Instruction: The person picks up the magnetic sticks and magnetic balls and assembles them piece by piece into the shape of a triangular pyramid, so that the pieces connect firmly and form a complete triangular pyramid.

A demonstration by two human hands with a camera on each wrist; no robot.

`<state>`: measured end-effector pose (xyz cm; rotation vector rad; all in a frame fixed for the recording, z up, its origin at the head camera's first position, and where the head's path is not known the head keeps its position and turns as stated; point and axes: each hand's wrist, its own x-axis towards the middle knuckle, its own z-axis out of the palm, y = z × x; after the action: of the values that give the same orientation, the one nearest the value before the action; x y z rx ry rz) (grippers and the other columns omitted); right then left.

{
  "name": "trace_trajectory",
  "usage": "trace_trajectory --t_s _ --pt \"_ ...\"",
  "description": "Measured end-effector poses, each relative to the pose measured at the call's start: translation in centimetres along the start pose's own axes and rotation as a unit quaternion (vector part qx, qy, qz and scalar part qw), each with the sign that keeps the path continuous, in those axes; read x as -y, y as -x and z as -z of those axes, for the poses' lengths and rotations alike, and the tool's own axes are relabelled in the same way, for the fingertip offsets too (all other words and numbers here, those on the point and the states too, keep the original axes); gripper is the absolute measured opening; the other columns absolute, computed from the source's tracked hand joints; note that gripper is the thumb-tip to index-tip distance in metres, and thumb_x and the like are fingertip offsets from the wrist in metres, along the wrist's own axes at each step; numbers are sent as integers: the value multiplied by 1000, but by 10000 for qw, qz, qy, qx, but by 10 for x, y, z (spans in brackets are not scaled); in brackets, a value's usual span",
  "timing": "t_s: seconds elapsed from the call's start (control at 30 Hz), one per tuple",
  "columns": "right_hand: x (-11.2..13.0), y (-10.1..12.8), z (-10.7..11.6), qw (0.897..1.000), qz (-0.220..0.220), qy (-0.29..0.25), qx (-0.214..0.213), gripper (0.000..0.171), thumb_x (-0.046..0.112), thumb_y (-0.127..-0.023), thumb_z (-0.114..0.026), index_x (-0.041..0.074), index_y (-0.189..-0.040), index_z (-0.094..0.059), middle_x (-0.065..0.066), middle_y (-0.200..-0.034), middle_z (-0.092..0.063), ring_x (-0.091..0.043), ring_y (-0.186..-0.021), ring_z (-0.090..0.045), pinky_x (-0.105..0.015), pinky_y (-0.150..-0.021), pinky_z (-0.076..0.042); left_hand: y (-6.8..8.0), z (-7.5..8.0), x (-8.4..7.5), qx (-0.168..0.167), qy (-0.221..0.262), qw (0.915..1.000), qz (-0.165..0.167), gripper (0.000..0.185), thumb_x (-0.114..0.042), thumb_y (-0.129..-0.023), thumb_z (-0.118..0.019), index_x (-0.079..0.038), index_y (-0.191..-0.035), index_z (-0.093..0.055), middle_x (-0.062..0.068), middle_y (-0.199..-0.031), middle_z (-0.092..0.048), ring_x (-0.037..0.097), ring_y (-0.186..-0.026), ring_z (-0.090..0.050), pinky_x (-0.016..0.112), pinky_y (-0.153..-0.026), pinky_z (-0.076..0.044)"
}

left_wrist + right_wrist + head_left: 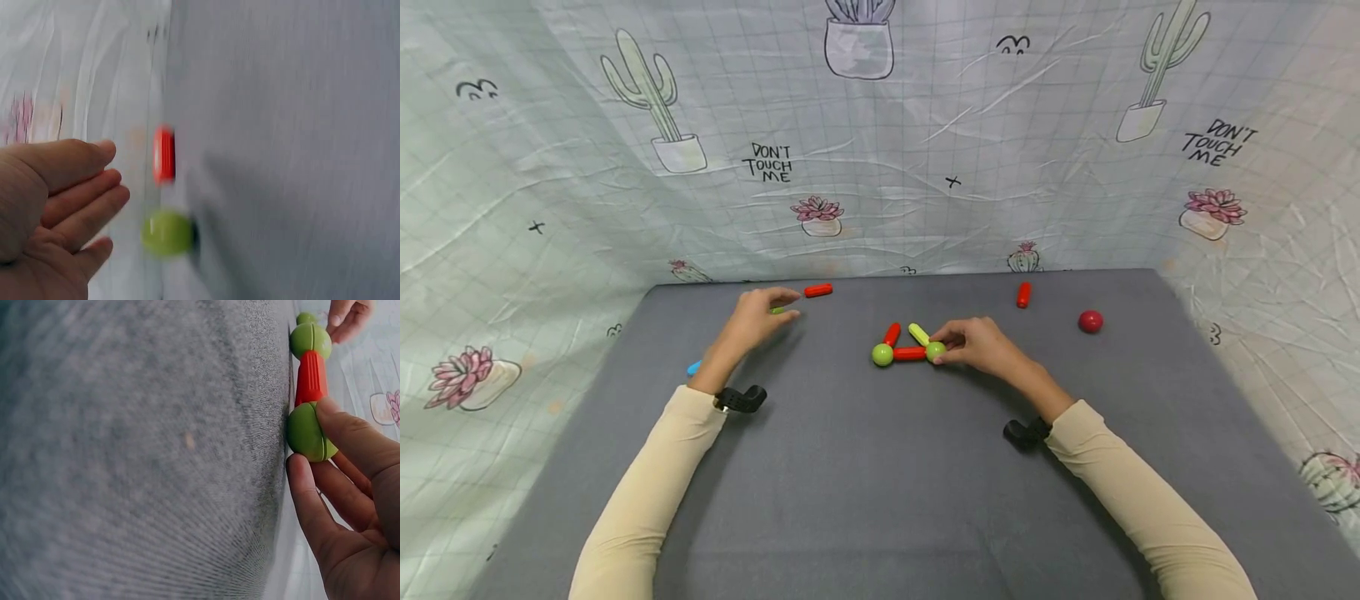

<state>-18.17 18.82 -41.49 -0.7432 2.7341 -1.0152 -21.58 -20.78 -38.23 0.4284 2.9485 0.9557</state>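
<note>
Green balls number three by our count: one (pixel 882 355) at the left end of a red rod (pixel 910 353), one (pixel 936 351) at its right end, and a third (pixel 777 311) near the desk's back edge. Four red rods show: the joining one, one (pixel 892 334) slanting up from the left ball, one (pixel 818 290) by the back edge, one (pixel 1023 294) toward the back right. We also see one yellow-green rod (pixel 919 334), one red ball (pixel 1090 321) and a blue piece (pixel 694 367) near the left edge. Our right hand (pixel 981 344) pinches the right-end ball between thumb and fingertips. Our left hand (pixel 758 315) is open, fingers relaxed, just beside the third ball, holding nothing.
</note>
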Motion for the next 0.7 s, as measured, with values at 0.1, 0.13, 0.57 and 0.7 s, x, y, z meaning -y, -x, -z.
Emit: trace_trajectory --t_s 0.1,0.13,0.57,0.7 --pt "-1 1 0 10000 15 10 4 35 22 -85 -84 8 -117 -76 -6 -105 -77 -17 -92 -71 -36 -81 -58 -2 12 20 69 -43 9999 59 41 -14 -97 -72 -1 -135 -64 18 -135 -65 37 -129 -58 54 -106 -46" --pt "-1 2 0 10000 23 19 -4 35 22 -85 -84 8 -116 -76 -6 -105 -77 -17 -91 -71 -36 -80 -58 -2 14 25 109 -91 9999 29 42 -14 -96 -72 0 -135 -64 18 -135 -65 37 -129 -58 54 -106 -45" --pt "-2 1 -1 10000 27 -57 -14 35 22 -85 -85 9 -116 -77 -3 -103 -77 -15 -90 -71 -34 -78 -58 -2 14 47 186 -305 9993 -114 35 -4 -89 -78 6 -123 -70 24 -119 -70 38 -110 -69 50 -93 -55" --pt "-2 0 -1 10000 55 -5 -50 34 22 -85 -85 9 -116 -77 -4 -103 -78 -16 -90 -72 -34 -77 -59 -1 13 47 25 -276 9996 19 35 -4 -86 -81 6 -118 -70 24 -114 -72 39 -108 -69 51 -95 -53"
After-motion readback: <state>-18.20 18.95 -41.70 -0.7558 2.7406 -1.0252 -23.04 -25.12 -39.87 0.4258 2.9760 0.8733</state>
